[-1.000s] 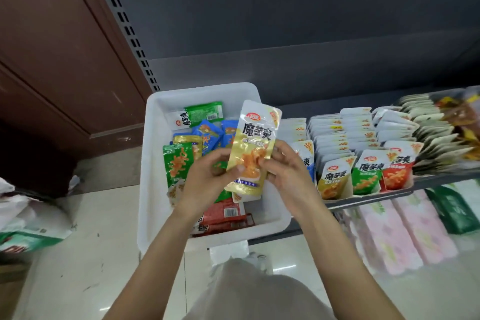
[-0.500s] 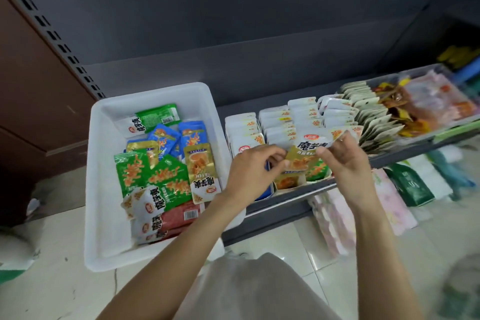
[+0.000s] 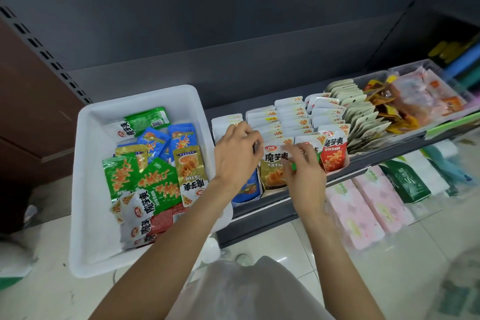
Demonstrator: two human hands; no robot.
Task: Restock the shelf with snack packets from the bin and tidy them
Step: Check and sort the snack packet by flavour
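One white plastic bin [image 3: 88, 189] sits at the left end of the dark shelf [image 3: 259, 209] and holds loose snack packets: two blue, two gold, at least three green and several red-and-white ones heaped at its near end, their exact number not countable. On the shelf, just right of the bin, snack packets stand upright in four rows; the front faces read blue, gold, a third hidden behind the right hand, and red. The gold packet [image 3: 274, 166] stands at the front of the second row. The left hand [image 3: 237, 153] is over the first two rows, its fingers curled onto the white packet tops at the gold packet's left upper edge; whether it pinches one cannot be told. The right hand [image 3: 304, 166] lies against the gold packet's right edge, fingers loosely bent and touching it, nothing clasped. The red packet [image 3: 333, 152] stands just beside that hand. Further right are one fanned row of pale packets [image 3: 363, 117] and one clear tray [image 3: 426, 91] of orange snacks. Pink wrapped packs [image 3: 363, 208] lie on the floor beneath the shelf.
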